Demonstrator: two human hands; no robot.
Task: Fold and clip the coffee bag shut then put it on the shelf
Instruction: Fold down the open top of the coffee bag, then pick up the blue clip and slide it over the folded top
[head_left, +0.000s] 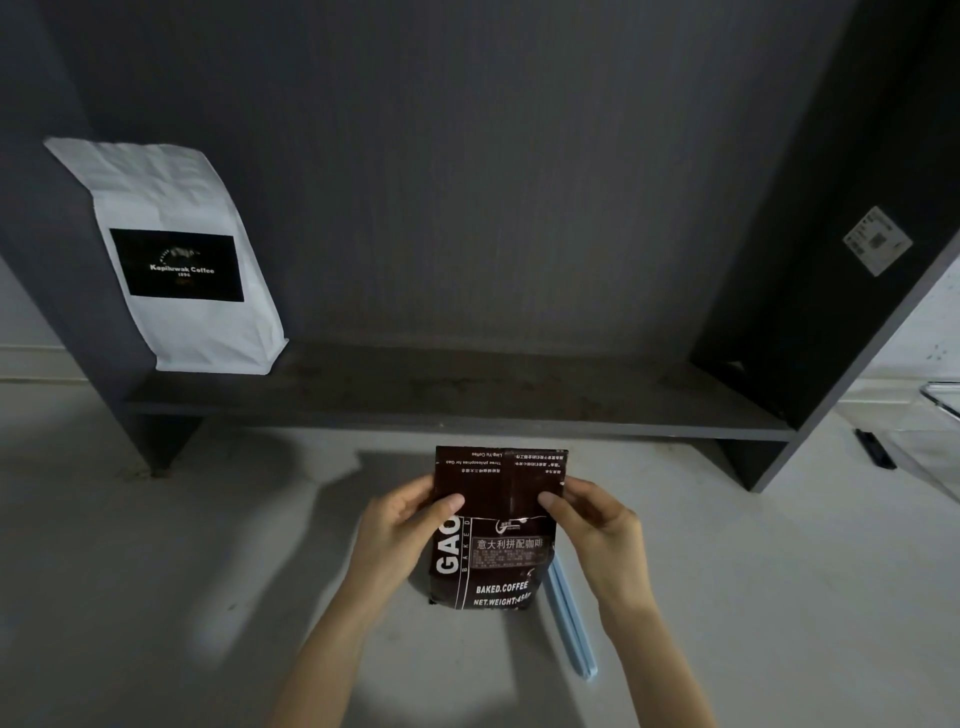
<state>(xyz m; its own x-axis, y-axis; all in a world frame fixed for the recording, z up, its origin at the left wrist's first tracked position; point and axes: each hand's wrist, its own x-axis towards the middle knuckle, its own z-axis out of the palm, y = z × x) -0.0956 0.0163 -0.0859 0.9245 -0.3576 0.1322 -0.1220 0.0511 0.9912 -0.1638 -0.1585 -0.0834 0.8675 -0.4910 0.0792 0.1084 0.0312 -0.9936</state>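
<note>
A dark brown coffee bag (496, 564) with white lettering stands upright on the pale table, low in the middle of the view. Its top flap is folded down toward me, showing upside-down print. My left hand (402, 525) pinches the flap's left edge, thumb on the front. My right hand (592, 525) pinches the right edge the same way. A long light-blue clip (571, 629) lies flat on the table just right of the bag, partly behind it. The dark grey shelf (519, 400) runs across the view beyond the bag.
A white coffee bag (182, 260) with a black label leans at the shelf's left end. The shelf's right side panel carries a small white sticker (877, 240). A black object (875, 449) and a clear container edge (940, 397) lie on the table at far right.
</note>
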